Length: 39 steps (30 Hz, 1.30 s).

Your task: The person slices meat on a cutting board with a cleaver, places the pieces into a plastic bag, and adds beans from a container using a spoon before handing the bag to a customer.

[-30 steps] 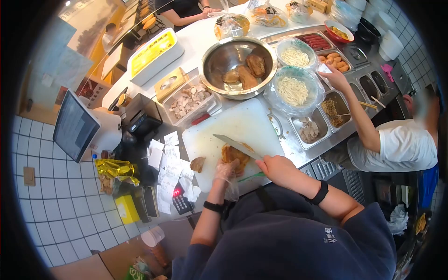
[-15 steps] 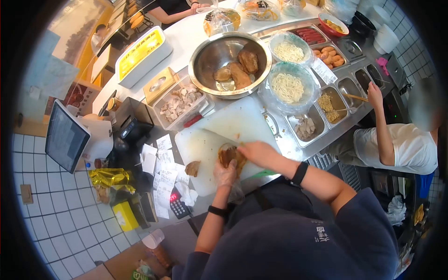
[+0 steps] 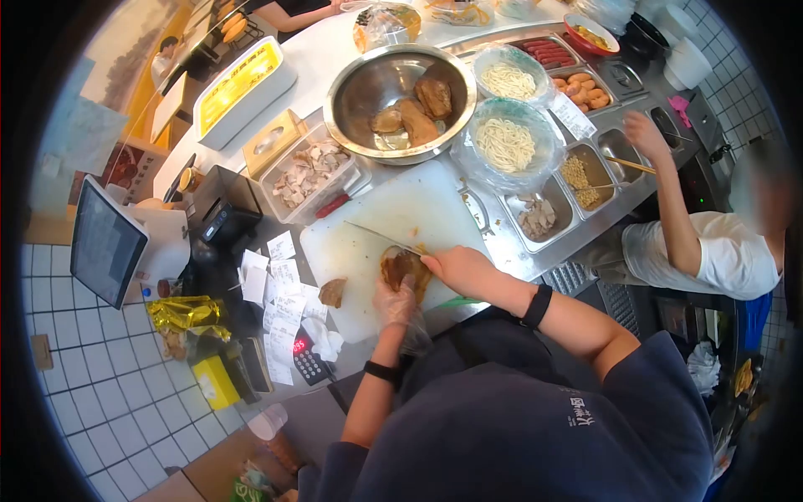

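Observation:
In a clear plastic glove, my left hand (image 3: 393, 305) is closed round a brown piece of cooked meat (image 3: 406, 265), pressing it near the front of the white cutting board (image 3: 393, 197). My right hand (image 3: 462, 273) grips a knife (image 3: 385, 238), whose thin blade points left over the board just beyond the meat. A smaller brown meat piece (image 3: 332, 293) lies by itself on the board, left of my gloved hand. Behind the board stands a large steel bowl (image 3: 335, 125) with more brown meat chunks (image 3: 418, 121) inside.
Left of the board are a tub of chopped meat (image 3: 309, 174), receipts (image 3: 284, 301) and a card terminal (image 3: 308, 361). Bagged noodle bowls (image 3: 507, 144) and steel food trays (image 3: 577, 180) line the right. A co-worker (image 3: 703, 251) stands there, one arm over the trays.
The view has shifted slightly. The knife blade now shows as a thin line beyond the meat, turned more edge-on. The co-worker's raised hand has moved left over the trays.

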Each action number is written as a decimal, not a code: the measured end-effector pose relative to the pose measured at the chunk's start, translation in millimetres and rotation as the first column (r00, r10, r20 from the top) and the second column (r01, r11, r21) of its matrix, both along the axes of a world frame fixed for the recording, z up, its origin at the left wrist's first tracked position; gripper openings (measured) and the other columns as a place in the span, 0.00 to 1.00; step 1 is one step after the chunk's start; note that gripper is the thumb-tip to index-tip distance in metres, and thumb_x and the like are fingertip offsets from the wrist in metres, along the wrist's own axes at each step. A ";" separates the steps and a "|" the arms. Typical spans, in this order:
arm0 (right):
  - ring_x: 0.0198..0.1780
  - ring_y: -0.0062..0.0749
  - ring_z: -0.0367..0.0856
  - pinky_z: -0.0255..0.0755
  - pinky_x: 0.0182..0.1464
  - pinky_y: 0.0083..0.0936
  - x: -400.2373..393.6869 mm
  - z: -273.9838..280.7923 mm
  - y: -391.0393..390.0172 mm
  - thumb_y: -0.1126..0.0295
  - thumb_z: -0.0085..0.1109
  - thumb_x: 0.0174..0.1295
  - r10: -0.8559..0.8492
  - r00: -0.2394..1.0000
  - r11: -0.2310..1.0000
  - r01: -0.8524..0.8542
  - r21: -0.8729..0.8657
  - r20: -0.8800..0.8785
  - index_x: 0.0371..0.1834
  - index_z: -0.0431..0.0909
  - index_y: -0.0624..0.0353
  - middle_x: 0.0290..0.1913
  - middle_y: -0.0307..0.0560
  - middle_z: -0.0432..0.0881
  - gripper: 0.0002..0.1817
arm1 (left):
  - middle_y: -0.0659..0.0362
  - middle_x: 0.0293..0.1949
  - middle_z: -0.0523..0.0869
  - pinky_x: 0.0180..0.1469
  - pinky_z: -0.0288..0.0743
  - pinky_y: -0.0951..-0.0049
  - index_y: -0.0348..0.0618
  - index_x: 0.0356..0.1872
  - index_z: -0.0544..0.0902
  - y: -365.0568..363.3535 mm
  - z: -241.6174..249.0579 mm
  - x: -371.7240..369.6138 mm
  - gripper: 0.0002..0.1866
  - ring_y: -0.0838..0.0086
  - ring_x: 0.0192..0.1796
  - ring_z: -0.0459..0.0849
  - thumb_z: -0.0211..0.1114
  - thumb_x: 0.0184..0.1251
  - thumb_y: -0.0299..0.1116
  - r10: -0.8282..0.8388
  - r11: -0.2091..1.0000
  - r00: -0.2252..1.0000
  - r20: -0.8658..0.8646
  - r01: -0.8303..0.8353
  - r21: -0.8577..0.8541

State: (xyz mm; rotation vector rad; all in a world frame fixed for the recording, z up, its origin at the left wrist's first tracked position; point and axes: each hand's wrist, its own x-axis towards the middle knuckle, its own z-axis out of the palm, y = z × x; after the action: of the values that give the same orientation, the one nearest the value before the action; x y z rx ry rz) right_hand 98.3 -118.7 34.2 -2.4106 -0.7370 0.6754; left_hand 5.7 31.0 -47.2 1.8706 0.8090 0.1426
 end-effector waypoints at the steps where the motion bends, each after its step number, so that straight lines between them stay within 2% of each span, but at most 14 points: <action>1: 0.30 0.54 0.80 0.74 0.35 0.44 -0.8 5.3 -4.5 0.52 0.40 0.69 0.000 1.000 1.000 0.000 0.005 0.012 0.28 0.78 0.63 0.26 0.58 0.81 0.26 | 0.47 0.47 0.82 0.51 0.74 0.67 0.35 0.53 0.73 -2.0 1.2 2.7 0.27 0.61 0.49 0.82 0.69 0.53 0.35 0.009 1.000 1.000 0.015 -0.009 -0.022; 4: 0.29 0.55 0.80 0.74 0.34 0.45 -21.3 26.6 -17.6 0.52 0.40 0.68 -0.005 1.000 1.000 0.005 0.002 0.028 0.27 0.77 0.63 0.25 0.59 0.80 0.26 | 0.47 0.47 0.82 0.51 0.74 0.66 0.35 0.53 0.72 -7.6 24.6 4.5 0.27 0.61 0.49 0.82 0.69 0.54 0.36 0.056 0.995 0.995 -0.083 -0.063 -0.075; 7: 0.30 0.56 0.79 0.73 0.34 0.46 -35.3 24.2 -23.1 0.52 0.41 0.68 -0.037 0.998 0.999 0.038 -0.028 0.055 0.26 0.77 0.64 0.25 0.60 0.79 0.26 | 0.46 0.47 0.82 0.50 0.74 0.65 0.35 0.54 0.72 -1.0 6.0 2.3 0.27 0.59 0.49 0.82 0.68 0.55 0.37 0.002 1.000 0.994 -0.108 -0.003 -0.016; 11: 0.30 0.57 0.79 0.73 0.35 0.45 -23.2 -20.6 -0.6 0.52 0.40 0.69 -0.020 0.997 0.999 0.017 0.042 0.076 0.28 0.78 0.65 0.25 0.61 0.79 0.26 | 0.47 0.46 0.82 0.50 0.75 0.66 0.35 0.54 0.72 4.7 -15.5 -4.0 0.27 0.62 0.48 0.82 0.69 0.54 0.36 -0.047 0.999 0.999 0.027 0.048 -0.007; 13: 0.31 0.58 0.79 0.73 0.36 0.46 -6.8 -20.9 4.2 0.52 0.39 0.69 -0.022 0.998 0.993 0.015 0.114 0.062 0.28 0.78 0.65 0.25 0.62 0.79 0.26 | 0.51 0.46 0.82 0.50 0.75 0.70 0.35 0.54 0.72 8.0 -18.3 -6.0 0.25 0.68 0.46 0.82 0.69 0.55 0.31 -0.059 0.995 0.998 0.026 0.061 -0.078; 16: 0.34 0.59 0.78 0.72 0.39 0.46 3.9 5.1 -10.2 0.52 0.38 0.69 -0.054 0.998 0.979 0.058 0.196 -0.025 0.28 0.78 0.65 0.25 0.63 0.79 0.27 | 0.52 0.46 0.83 0.51 0.75 0.69 0.36 0.53 0.73 7.7 -23.0 -13.7 0.25 0.69 0.46 0.82 0.70 0.54 0.33 -0.051 0.997 0.997 0.056 0.048 0.052; 19: 0.34 0.59 0.78 0.72 0.39 0.46 -12.1 44.1 -37.1 0.52 0.38 0.69 0.022 0.998 1.000 -0.022 0.003 -0.056 0.29 0.77 0.64 0.27 0.63 0.79 0.26 | 0.52 0.45 0.83 0.51 0.75 0.69 0.35 0.51 0.75 -3.1 -13.3 -16.5 0.25 0.69 0.46 0.82 0.71 0.54 0.35 -0.001 0.997 1.000 0.022 0.000 0.072; 22: 0.33 0.58 0.79 0.72 0.38 0.46 -35.6 46.9 -38.9 0.52 0.39 0.69 0.009 0.999 0.997 -0.013 -0.075 -0.051 0.30 0.78 0.65 0.26 0.62 0.80 0.26 | 0.52 0.45 0.83 0.50 0.75 0.69 0.35 0.50 0.76 -8.2 -11.8 -15.7 0.26 0.69 0.46 0.82 0.71 0.53 0.38 0.007 0.997 0.993 0.114 -0.016 0.077; 25: 0.33 0.57 0.79 0.73 0.37 0.45 -35.8 -13.8 -11.5 0.52 0.39 0.69 -0.022 0.998 1.000 0.022 -0.001 0.066 0.29 0.78 0.65 0.26 0.62 0.80 0.26 | 0.47 0.48 0.82 0.52 0.73 0.64 0.36 0.54 0.73 -7.0 -9.1 -15.1 0.27 0.60 0.50 0.81 0.67 0.55 0.39 -0.038 0.999 0.997 0.061 0.036 0.034; 26: 0.33 0.57 0.79 0.72 0.38 0.45 -30.2 -18.6 -4.7 0.52 0.39 0.68 -0.018 0.999 0.999 0.017 0.030 0.048 0.29 0.78 0.65 0.26 0.62 0.80 0.26 | 0.48 0.49 0.81 0.52 0.73 0.65 0.36 0.54 0.73 -5.7 -7.5 -17.2 0.26 0.61 0.50 0.81 0.67 0.56 0.38 -0.051 0.998 0.998 0.045 0.053 -0.035; 28: 0.34 0.56 0.79 0.72 0.38 0.45 -4.8 -20.4 6.4 0.52 0.40 0.68 -0.002 1.000 0.995 -0.001 0.096 0.025 0.30 0.78 0.65 0.26 0.63 0.79 0.26 | 0.49 0.49 0.81 0.52 0.74 0.66 0.36 0.55 0.73 0.4 -5.1 -16.2 0.26 0.63 0.51 0.81 0.67 0.56 0.37 -0.070 0.983 0.997 0.028 0.073 -0.168; 31: 0.35 0.56 0.79 0.72 0.39 0.46 7.6 7.6 -10.9 0.52 0.40 0.68 -0.012 0.997 0.994 0.019 0.103 -0.075 0.30 0.78 0.65 0.26 0.63 0.79 0.27 | 0.51 0.49 0.81 0.51 0.74 0.68 0.36 0.55 0.72 13.9 -25.8 -17.2 0.27 0.65 0.50 0.80 0.68 0.55 0.35 -0.102 0.974 0.994 0.027 0.105 -0.200; 34: 0.35 0.55 0.79 0.72 0.41 0.46 -7.5 44.7 -35.8 0.52 0.39 0.69 0.075 0.990 0.997 -0.073 0.016 -0.116 0.31 0.78 0.65 0.26 0.62 0.79 0.27 | 0.51 0.50 0.81 0.52 0.74 0.68 0.36 0.56 0.72 16.4 -37.1 -17.8 0.28 0.66 0.51 0.80 0.69 0.55 0.35 -0.032 0.919 0.999 0.029 0.041 -0.391; 39: 0.32 0.52 0.81 0.74 0.37 0.43 -34.5 -0.9 -1.4 0.51 0.37 0.69 0.030 1.000 0.999 -0.030 -0.032 0.005 0.32 0.78 0.64 0.25 0.58 0.81 0.27 | 0.51 0.53 0.79 0.54 0.73 0.69 0.36 0.58 0.71 20.8 -51.4 -15.5 0.30 0.66 0.54 0.77 0.70 0.53 0.35 -0.027 0.921 0.995 0.096 0.062 -0.384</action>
State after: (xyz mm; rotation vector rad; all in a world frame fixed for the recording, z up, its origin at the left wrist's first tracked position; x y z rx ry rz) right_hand 63.8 -120.1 33.3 -2.4356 -0.7719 0.6974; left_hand -9.8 51.8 -98.6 1.4963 0.6759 0.0326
